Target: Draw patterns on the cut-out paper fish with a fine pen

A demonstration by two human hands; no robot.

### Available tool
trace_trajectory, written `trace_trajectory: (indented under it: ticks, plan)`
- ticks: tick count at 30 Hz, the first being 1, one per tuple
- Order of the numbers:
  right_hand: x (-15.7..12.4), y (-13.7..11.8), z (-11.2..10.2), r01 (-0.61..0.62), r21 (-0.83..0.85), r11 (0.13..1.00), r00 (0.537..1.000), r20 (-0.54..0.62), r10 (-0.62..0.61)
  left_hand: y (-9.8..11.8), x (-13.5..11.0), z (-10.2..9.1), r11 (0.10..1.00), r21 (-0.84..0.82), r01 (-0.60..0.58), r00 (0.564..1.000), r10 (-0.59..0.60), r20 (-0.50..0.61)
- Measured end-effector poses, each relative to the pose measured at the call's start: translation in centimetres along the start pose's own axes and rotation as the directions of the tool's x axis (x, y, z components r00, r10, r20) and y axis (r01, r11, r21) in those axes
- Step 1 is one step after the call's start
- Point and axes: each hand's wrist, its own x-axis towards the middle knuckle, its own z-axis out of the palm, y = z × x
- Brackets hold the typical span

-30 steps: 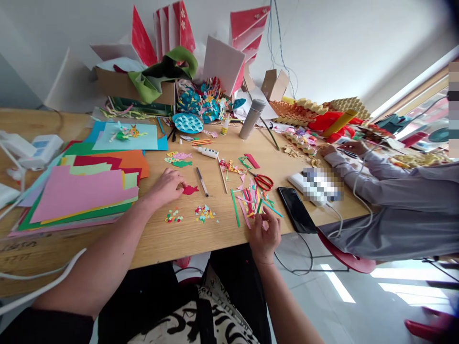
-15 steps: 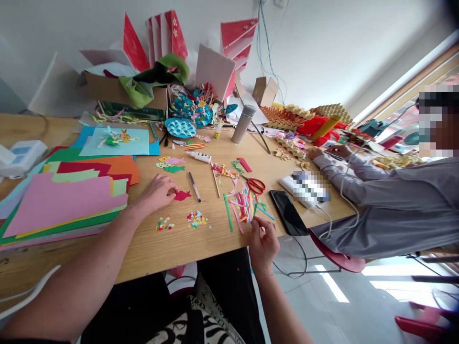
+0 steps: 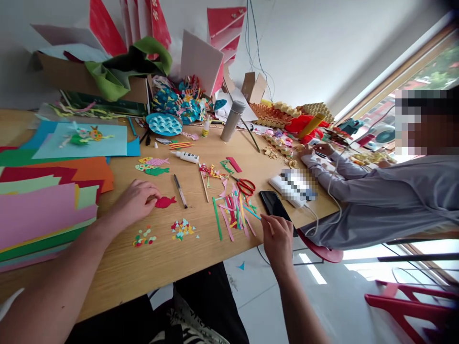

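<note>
The fingers of my left hand [image 3: 138,199] are curled at the head end of a red paper fish [image 3: 165,202], which lies flat on the table. My right hand [image 3: 278,234] pinches the near end of a blue paper strip [image 3: 252,213] at the right side of a pile of coloured paper strips [image 3: 234,210]. Between the hands lie a pen [image 3: 180,191], small paper triangles [image 3: 184,228] and small paper dots [image 3: 144,237]. Beyond the red fish is a green paper fish [image 3: 158,171] with patterned ones. Red-handled scissors [image 3: 245,187] rest behind the strips.
Coloured paper sheets [image 3: 36,210] are stacked at the left. A glue bottle [image 3: 187,156] and a grey flask [image 3: 233,120] stand or lie farther back. A phone [image 3: 276,205] and a white power strip [image 3: 292,187] are at the right, near a seated person's grey sleeve [image 3: 333,184].
My right hand has moved right and now pinches the blue strip, away from the green one it was near. My left hand stays at the red fish. The view has shifted right.
</note>
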Motion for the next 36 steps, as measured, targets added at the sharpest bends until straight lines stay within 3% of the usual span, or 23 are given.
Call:
trace_trajectory:
  ticks: [4, 11, 15, 22, 25, 32, 36]
  plan:
    - [0.2, 1.9, 0.0, 0.037, -0.228, 0.973, 0.99, 0.14, -0.005, -0.1, 0.0, 0.1, 1.0, -0.002, -0.006, 1.0, 0.006, -0.015]
    - [0.7, 1.5, 0.4, 0.123, -0.434, 0.893, 0.966, 0.26, -0.006, 0.0, 0.1, 0.2, 1.0, 0.007, -0.012, 0.999, 0.012, -0.049]
    - [0.7, 1.8, 0.0, 0.206, -0.439, 0.875, 0.946, 0.319, -0.062, -0.1, 0.2, 0.3, 1.0, 0.013, -0.014, 0.999, 0.015, -0.046]
    - [1.0, 2.2, -1.3, 0.198, -0.352, 0.915, 0.95, 0.3, -0.091, 0.2, 0.2, 0.3, 1.0, 0.024, -0.002, 0.999, 0.004, -0.044]
    - [1.7, 1.5, -0.9, 0.257, -0.301, 0.918, 0.928, 0.344, -0.146, 0.4, 0.2, 0.1, 1.0, 0.022, 0.001, 0.999, 0.0, -0.047]
    - [2.7, 0.5, -1.0, 0.428, -0.447, 0.786, 0.849, 0.498, -0.179, 0.4, 0.3, -0.2, 1.0, 0.001, 0.021, 0.998, -0.021, -0.06]
    - [2.0, 0.9, -2.3, 0.431, -0.437, 0.79, 0.839, 0.516, -0.172, 0.3, 0.3, 0.0, 1.0, 0.004, 0.005, 0.997, -0.005, -0.072]
